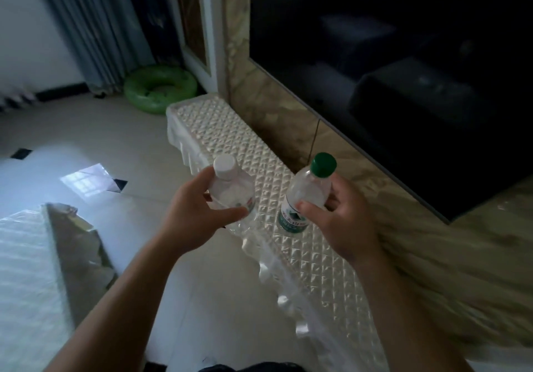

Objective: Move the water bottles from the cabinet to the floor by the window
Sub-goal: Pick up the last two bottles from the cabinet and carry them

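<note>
White-capped bottle (230,190): left hand (196,213). Green-capped bottle (308,190): right hand (343,221).

Held side by side
Left hand (199,213) grips white-capped clear plastic bottle (230,191); at three o'clock, right hand (343,221) grips green-capped clear bottle (307,195).

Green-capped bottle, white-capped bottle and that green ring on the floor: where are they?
green-capped bottle (324,164): head view, on its cap.
white-capped bottle (225,165): head view, on its cap.
green ring (150,103): head view, on its near rim.
</note>
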`<action>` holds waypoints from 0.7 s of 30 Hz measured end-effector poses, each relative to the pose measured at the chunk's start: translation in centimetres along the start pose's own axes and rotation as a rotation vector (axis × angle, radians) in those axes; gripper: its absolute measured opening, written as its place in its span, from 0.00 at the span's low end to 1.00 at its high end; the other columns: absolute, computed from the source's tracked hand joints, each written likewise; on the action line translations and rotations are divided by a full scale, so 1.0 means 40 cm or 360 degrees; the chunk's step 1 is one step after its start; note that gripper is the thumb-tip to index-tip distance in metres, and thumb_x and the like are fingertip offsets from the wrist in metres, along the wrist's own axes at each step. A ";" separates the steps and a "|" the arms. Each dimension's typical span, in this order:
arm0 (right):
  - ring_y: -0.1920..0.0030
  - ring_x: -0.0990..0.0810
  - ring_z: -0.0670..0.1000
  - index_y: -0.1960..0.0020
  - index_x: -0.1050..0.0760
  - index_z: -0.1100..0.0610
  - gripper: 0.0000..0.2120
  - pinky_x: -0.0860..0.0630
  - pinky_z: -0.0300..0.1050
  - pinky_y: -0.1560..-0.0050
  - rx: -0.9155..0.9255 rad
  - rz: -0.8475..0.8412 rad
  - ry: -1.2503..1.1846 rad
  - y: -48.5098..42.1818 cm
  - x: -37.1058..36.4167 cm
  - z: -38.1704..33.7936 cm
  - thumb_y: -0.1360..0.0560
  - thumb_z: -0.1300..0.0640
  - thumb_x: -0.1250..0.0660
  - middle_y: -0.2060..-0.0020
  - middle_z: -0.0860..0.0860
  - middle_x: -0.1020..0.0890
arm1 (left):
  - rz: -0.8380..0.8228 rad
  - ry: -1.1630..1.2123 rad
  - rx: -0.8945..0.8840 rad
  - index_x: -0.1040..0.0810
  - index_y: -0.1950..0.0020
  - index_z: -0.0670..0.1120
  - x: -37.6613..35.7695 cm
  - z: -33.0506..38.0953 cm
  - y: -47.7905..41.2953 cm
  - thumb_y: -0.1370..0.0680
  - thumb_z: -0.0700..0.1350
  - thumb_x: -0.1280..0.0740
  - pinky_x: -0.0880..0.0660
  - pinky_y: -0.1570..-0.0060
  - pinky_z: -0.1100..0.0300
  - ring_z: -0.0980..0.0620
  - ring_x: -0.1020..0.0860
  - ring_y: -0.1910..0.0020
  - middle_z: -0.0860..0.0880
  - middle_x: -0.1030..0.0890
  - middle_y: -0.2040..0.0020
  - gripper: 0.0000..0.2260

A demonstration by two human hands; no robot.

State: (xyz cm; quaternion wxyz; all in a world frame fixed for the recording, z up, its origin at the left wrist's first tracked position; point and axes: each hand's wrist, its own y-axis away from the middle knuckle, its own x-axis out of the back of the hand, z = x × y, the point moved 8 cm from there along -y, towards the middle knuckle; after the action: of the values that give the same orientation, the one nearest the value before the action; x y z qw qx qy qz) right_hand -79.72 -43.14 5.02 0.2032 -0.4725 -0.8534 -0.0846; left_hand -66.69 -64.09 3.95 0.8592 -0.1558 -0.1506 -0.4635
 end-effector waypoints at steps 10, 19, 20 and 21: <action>0.50 0.19 0.42 0.44 0.24 0.42 0.20 0.19 0.52 0.48 0.0084 -0.0128 0.0023 -0.106 -0.258 -0.121 0.36 0.44 0.26 0.51 0.40 0.17 | 0.0148 0.0004 0.0036 0.25 0.39 0.54 0.249 -0.119 -0.049 0.37 0.43 0.19 0.27 0.57 0.74 0.63 0.21 0.55 0.59 0.19 0.51 0.30; 0.50 0.18 0.44 0.44 0.23 0.45 0.22 0.19 0.53 0.49 0.0153 -0.0329 0.0039 -0.335 -0.436 -0.154 0.37 0.44 0.26 0.52 0.43 0.16 | 0.0297 0.0026 0.0138 0.23 0.40 0.54 0.384 -0.238 -0.182 0.39 0.47 0.19 0.23 0.53 0.65 0.58 0.19 0.52 0.60 0.18 0.51 0.30; 0.50 0.18 0.44 0.45 0.23 0.45 0.22 0.18 0.53 0.50 0.0159 -0.0357 0.0036 -0.365 -0.456 -0.156 0.37 0.44 0.26 0.52 0.43 0.16 | 0.0315 0.0022 0.0138 0.23 0.40 0.55 0.397 -0.245 -0.202 0.40 0.50 0.20 0.23 0.51 0.63 0.58 0.19 0.51 0.60 0.18 0.50 0.30; 0.50 0.17 0.44 0.45 0.23 0.45 0.22 0.18 0.53 0.50 0.0163 -0.0381 0.0032 -0.396 -0.475 -0.161 0.37 0.44 0.26 0.52 0.43 0.16 | 0.0334 0.0010 0.0140 0.23 0.40 0.56 0.411 -0.251 -0.223 0.40 0.52 0.21 0.23 0.50 0.62 0.58 0.19 0.50 0.60 0.18 0.50 0.30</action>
State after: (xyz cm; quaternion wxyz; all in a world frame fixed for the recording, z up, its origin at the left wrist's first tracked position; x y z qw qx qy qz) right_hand -82.38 -68.50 3.47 0.2239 -0.3554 -0.9048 -0.0693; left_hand -64.44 -85.17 2.63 0.9094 -0.1316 -0.1510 -0.3646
